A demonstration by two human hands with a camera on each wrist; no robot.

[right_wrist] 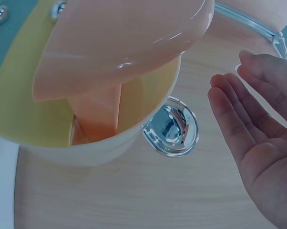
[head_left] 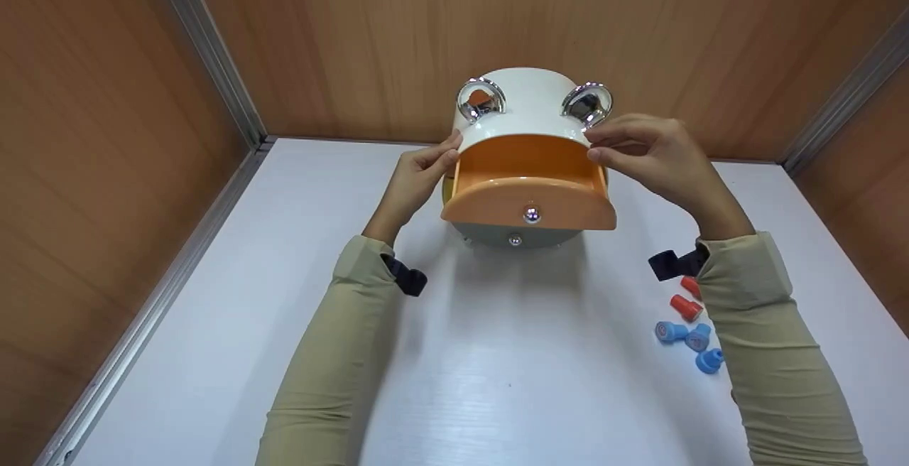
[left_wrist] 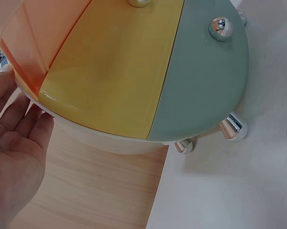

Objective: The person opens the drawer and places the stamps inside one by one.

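Note:
A white rounded drawer box (head_left: 529, 107) stands at the back of the white table (head_left: 497, 352), with two chrome rings (head_left: 480, 99) on top. Its top orange drawer (head_left: 529, 199) is pulled out, and a grey-green drawer (head_left: 497, 235) sits closed below. In the left wrist view a yellow drawer (left_wrist: 119, 71) lies between them. My left hand (head_left: 440, 159) touches the box's left side with straight fingers (left_wrist: 19, 114). At the box's right upper corner is my right hand (head_left: 603, 146); in the right wrist view this hand (right_wrist: 258, 143) is open beside a chrome ring (right_wrist: 172, 131), holding nothing.
Small red stamps (head_left: 685, 306) and blue stamps (head_left: 671, 331) lie on the table by my right forearm. Wooden walls with metal corner strips (head_left: 206, 47) close in the back and both sides. The box stands on chrome feet (left_wrist: 231, 128).

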